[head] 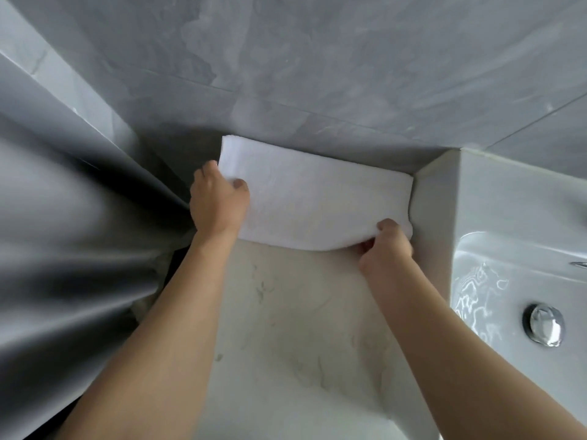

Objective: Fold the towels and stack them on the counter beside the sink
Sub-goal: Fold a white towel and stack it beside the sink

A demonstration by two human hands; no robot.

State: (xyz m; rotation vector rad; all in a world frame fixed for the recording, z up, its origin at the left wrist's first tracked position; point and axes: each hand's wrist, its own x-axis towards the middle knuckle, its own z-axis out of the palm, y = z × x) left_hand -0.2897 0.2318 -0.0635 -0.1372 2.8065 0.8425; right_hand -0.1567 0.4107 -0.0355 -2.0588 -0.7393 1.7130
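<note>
Grey marbled wall tiles (317,58) back a pale, veined stone tabletop (286,328), where a folded white terry towel (317,198) lies flat against the wall, its right edge touching the glossy white sink (495,236). Both hands hold it: the left hand (217,201) pinches the left edge, the right hand (386,246) grips the near right corner. A grey satiny curtain (63,233) hangs at left.

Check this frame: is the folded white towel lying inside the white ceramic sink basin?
No, the folded white towel lies on the pale marble counter beside the white ceramic sink, gripped by both hands.
</note>
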